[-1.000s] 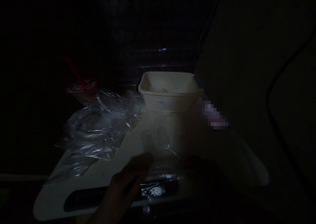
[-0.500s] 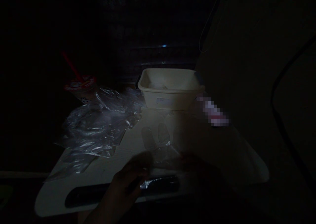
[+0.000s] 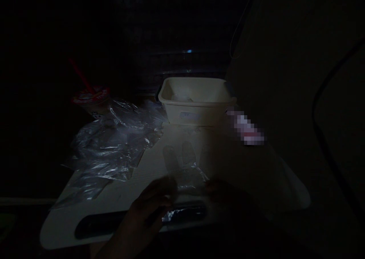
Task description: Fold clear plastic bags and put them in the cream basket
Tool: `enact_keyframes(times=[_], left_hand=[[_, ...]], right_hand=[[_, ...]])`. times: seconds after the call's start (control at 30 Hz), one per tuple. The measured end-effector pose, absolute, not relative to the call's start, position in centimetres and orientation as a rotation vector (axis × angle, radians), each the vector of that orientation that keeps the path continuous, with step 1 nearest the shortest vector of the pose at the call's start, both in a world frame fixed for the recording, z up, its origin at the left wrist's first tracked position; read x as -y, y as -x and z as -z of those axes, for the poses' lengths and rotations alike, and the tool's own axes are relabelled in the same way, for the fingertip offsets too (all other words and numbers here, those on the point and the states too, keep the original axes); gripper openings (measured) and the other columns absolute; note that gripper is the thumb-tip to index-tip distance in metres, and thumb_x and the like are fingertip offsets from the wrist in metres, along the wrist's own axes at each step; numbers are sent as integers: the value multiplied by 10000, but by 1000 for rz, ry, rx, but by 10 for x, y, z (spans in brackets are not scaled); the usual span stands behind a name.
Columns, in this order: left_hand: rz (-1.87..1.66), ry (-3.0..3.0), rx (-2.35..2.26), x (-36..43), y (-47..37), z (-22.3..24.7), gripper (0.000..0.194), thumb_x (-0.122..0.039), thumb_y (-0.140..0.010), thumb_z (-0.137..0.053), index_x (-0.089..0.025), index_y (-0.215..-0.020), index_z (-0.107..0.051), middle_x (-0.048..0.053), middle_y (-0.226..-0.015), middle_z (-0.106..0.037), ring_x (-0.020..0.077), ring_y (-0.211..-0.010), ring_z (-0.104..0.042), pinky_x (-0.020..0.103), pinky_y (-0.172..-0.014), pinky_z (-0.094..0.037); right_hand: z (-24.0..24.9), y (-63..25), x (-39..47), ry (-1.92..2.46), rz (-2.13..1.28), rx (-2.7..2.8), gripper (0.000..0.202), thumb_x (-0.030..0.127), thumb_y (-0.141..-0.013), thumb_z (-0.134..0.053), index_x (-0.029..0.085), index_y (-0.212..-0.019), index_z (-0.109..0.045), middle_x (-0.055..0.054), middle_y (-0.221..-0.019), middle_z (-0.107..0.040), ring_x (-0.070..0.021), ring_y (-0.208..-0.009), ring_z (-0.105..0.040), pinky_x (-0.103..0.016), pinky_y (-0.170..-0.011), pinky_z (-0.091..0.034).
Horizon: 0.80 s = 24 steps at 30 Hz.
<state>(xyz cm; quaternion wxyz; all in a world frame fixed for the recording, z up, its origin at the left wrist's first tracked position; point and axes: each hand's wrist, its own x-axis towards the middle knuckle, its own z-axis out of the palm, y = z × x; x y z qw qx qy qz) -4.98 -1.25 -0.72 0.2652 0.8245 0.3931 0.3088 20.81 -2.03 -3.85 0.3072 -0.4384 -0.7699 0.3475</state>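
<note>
A thin clear plastic glove [image 3: 186, 175], with finger-like lobes pointing away from me, stretches between my hands above the white table. My left hand [image 3: 148, 207] is closed, its fingers pinching the glove's near left edge. In deep shadow, my right hand [image 3: 224, 190] is at the glove's right edge; its fingertips appear closed on the film, though most of the hand is too dark to make out. Shiny film [image 3: 178, 214] also shows below the left fingers, over the table's dark slot.
A pile of crumpled clear plastic [image 3: 111, 148] covers the table's left side. Behind it stands a sealed drink cup [image 3: 92, 99] with a red straw. A cream tub [image 3: 196, 114] stands at the back; a blurred-out pinkish item [image 3: 248, 129] lies right of it. A dark cable [image 3: 319, 129] hangs at right.
Both hands stay almost in place, still at the plastic glove. The film near my right hand has shifted slightly, catching more light along a crease. The view has tilted a touch.
</note>
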Motion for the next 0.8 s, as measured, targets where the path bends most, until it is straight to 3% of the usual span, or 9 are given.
enact_keyframes(times=[0.13,0.27,0.5,0.67,0.8], left_hand=[[-737,-2228,-1067,13,51,7,160,-81,-725,-454,-207,-793,-526,54,-1102,-510,184,-1085,-401,315,-793,-446],[-779,-2226,-1056,13,51,7,169,-86,-722,-468,-222,-809,-517,42,-1088,-519,171,-1062,-426,295,-777,-458],[-815,-2209,-1067,14,51,5,162,-132,-725,-488,-243,-837,-528,25,-1085,-529,172,-1051,-441,299,-782,-457],[-768,-2135,-1086,13,52,-1,247,-172,-762,-426,-237,-978,-525,42,-1126,-510,186,-1055,-440,302,-807,-434],[-780,-2054,-1141,8,50,-5,285,-218,-772,-397,-223,-1028,-520,49,-1129,-513,197,-1039,-457,328,-841,-399]], right_hand=[[35,-205,16,1105,-931,2045,246,414,-757,-413,271,-836,-597,-14,-934,-606,-154,-956,-515,-278,-825,-415],[35,-204,12,1062,-920,2058,261,428,-762,-396,268,-769,-603,-9,-858,-623,-145,-888,-550,-274,-802,-427],[38,-204,12,1099,-892,2095,242,362,-793,-383,259,-751,-597,-1,-844,-612,-142,-851,-557,-278,-768,-446],[26,-206,15,1188,-846,2119,227,301,-810,-399,183,-970,-507,-50,-1009,-518,-137,-844,-516,-332,-728,-435],[18,-204,16,1330,-748,2078,230,284,-814,-397,185,-1001,-486,-53,-1050,-486,-141,-860,-501,-330,-730,-429]])
